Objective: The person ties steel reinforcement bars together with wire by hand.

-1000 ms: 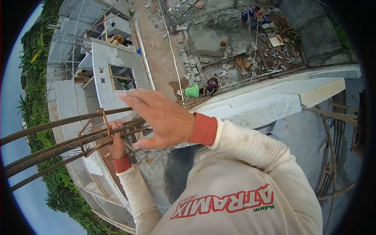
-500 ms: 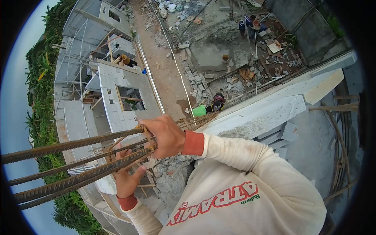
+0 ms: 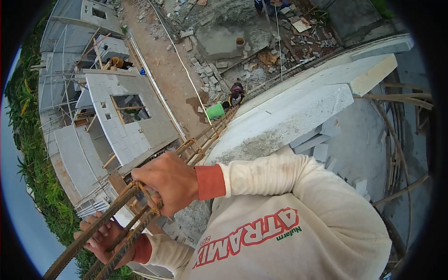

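Note:
A long cage of rusty ribbed rebar tied with stirrups runs slantwise from the lower left, under my hands, and down toward the ground. My right hand is closed round it at a tied stirrup, the fist over the upper bars. Farther down the frame, my left hand has its fingers curled about the bars from the far side, partly hidden behind them. Both wrists show red cuffs on a stained cream sleeve.
I look down from a height. A pale block wall with a rough top lies to the right. Below, a person is beside a green container near the cage's lower part. Another person works by the unfinished building.
The bars have swung lower and steeper in view. Both hands have moved down and left, and my left hand has gone from spread fingers to curled round the bars.

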`<action>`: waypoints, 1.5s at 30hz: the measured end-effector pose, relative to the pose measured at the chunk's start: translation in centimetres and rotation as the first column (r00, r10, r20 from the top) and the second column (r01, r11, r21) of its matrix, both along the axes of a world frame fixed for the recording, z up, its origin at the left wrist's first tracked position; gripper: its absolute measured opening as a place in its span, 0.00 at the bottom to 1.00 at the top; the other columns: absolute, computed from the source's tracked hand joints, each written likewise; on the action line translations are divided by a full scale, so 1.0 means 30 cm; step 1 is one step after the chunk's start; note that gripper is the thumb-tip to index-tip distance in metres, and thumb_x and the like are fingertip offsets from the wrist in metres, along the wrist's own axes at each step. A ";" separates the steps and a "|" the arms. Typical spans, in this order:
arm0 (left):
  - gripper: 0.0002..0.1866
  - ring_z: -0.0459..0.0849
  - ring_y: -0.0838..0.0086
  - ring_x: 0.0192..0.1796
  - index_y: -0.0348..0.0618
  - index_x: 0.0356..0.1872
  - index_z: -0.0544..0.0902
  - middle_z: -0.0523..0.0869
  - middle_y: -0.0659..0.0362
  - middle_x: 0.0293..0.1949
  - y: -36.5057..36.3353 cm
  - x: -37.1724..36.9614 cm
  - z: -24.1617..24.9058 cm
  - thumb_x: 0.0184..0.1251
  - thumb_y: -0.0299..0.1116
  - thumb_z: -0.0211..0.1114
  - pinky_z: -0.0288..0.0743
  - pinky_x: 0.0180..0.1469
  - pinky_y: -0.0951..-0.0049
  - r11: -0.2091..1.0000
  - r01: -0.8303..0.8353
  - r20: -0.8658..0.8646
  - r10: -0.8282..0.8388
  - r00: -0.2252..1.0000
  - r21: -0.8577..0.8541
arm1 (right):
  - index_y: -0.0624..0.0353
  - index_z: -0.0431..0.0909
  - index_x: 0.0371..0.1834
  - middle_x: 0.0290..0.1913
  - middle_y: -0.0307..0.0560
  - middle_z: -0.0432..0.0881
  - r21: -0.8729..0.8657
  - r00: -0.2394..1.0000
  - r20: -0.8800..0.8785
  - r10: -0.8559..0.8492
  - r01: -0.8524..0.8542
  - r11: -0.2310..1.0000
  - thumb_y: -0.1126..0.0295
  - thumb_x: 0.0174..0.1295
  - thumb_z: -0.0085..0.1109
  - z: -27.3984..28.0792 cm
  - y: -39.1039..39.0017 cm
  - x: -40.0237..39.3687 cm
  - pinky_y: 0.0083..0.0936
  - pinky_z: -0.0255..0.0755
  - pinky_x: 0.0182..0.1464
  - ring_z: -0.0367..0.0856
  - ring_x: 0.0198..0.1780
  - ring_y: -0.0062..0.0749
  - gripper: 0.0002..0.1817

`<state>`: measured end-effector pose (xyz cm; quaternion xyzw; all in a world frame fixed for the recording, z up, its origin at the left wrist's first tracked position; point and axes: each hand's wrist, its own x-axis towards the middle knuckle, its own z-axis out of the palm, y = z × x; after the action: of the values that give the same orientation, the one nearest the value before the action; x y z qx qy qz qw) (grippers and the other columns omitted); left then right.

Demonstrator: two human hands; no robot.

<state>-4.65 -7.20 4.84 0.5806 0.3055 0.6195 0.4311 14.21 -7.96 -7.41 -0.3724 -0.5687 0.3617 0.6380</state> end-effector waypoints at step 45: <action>0.11 0.53 0.74 0.30 0.48 0.33 0.60 0.55 0.63 0.29 0.024 -0.109 0.004 0.51 0.23 0.51 0.52 0.37 0.65 0.995 0.102 -0.016 -0.102 0.995 0.000 | 0.58 0.72 0.32 0.23 0.46 0.77 -0.024 0.999 0.003 0.038 -0.037 0.999 0.65 0.41 0.72 -0.012 -0.006 -0.067 0.45 0.72 0.27 0.81 0.26 0.53 0.20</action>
<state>-7.93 -6.48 4.96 0.6004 0.2786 0.5924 0.4593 12.20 -8.13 -7.77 -0.3699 -0.5721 0.3800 0.6257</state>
